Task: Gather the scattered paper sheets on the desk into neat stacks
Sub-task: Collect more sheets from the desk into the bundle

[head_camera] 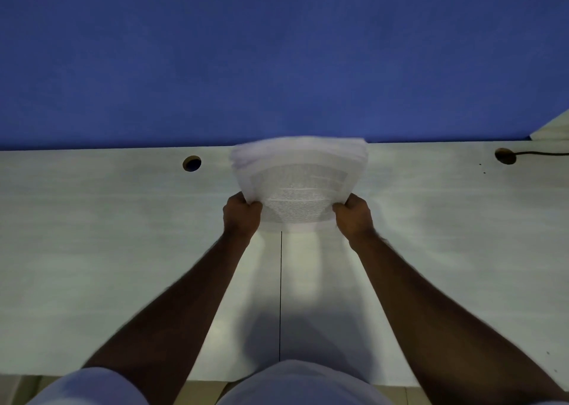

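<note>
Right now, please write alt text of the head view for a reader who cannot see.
Left hand and right hand grip a blurred stack of white printed paper sheets over a pale grey desk, before a blue partition wall.

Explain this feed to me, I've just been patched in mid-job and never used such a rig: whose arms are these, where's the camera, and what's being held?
There is no machine here: a person works with bare hands, and the single picture comes from a wide-angle camera on their head, looking forward and down. The left hand and right hand each grip a near corner of one stack of printed paper sheets, blurred by motion. Under it lies a pale desk with two round cable holes; a dark cable runs from the right one. A blue partition stands behind. No other loose sheets show.
</note>
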